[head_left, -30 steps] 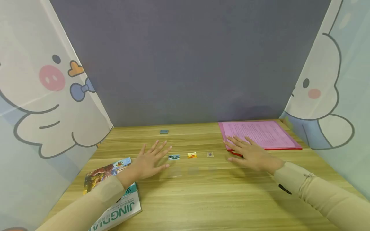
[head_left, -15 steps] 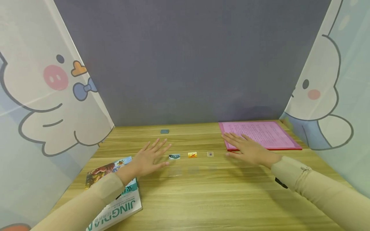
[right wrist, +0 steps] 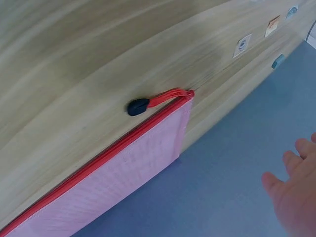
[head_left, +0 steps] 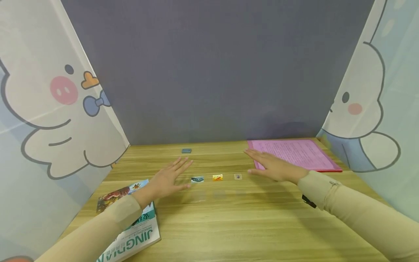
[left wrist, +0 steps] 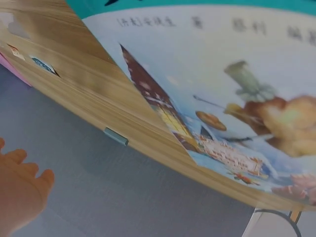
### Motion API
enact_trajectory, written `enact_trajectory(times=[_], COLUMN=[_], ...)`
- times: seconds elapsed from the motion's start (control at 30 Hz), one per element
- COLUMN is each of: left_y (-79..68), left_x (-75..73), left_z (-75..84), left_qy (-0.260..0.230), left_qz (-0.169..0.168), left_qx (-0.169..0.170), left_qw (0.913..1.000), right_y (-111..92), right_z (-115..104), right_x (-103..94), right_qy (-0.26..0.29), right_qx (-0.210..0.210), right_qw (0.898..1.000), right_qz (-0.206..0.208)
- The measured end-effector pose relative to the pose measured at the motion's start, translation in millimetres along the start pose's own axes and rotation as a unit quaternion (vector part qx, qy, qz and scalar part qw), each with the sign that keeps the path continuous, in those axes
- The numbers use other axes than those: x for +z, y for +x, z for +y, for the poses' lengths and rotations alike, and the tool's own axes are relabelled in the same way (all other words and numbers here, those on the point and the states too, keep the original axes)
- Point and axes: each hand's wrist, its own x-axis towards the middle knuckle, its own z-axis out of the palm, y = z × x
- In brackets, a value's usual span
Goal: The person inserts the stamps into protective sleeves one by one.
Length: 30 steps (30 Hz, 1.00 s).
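Observation:
My left hand (head_left: 165, 182) hovers palm down with straight fingers, left of three small stamp-like pictures laid in a row: a blue-grey one (head_left: 197, 179), a yellow-red one (head_left: 217, 177) and a pale square one (head_left: 238, 177). Opposite, my right hand (head_left: 275, 166) is held over the near left corner of a pink zip pouch (head_left: 298, 152) with a printed sheet inside. Neither hand holds anything. The wrist views show the fingers of the left hand (left wrist: 22, 190) and of the right hand (right wrist: 298, 192) apart from the tabletop.
Books lie under my left forearm: a white-and-teal one (head_left: 137, 236) and a colourful picture cover (head_left: 114, 196). A small grey-blue block (head_left: 186, 150) sits near the back edge, before a grey panel (head_left: 216, 72). The pouch's red zipper strap (right wrist: 168, 96) lies on the wooden table (head_left: 229, 225).
My right hand has moved left, partly off the pouch and closer to the pale square picture. The left hand stays nearly in place, its fingers drawn closer together. The small pictures lie unmoved.

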Motion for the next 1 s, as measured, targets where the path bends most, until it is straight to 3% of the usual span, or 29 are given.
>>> enact_trajectory(times=[0.2,0.33,0.6,0.83,1.0], left_y=[3.3,5.9,9.2,8.7,8.3], left_x=[4.8,8.9,20.2,26.9,30.1], left_z=[1.7,6.7,14.1,19.7,29.4], left_qy=[-0.075,-0.145,-0.230,-0.281,-0.290], left_qz=[-0.001,-0.006,-0.011,-0.005,-0.007], left_qx=[-0.039,-0.074,-0.105,-0.110,-0.164], left_qw=[0.9964,0.9867,0.9675,0.9534,0.9428], right_y=[14,24,45,63,78], right_z=[-10,-17,-27,-34,-42], right_x=[-3.1,-2.8,2.6,11.6,21.7], right_qy=[0.039,0.061,0.087,0.106,0.138], right_qx=[0.016,0.024,0.011,0.001,-0.001], right_qw=[0.999,0.998,0.996,0.994,0.990], right_qz=[-0.015,-0.024,-0.035,-0.030,-0.021])
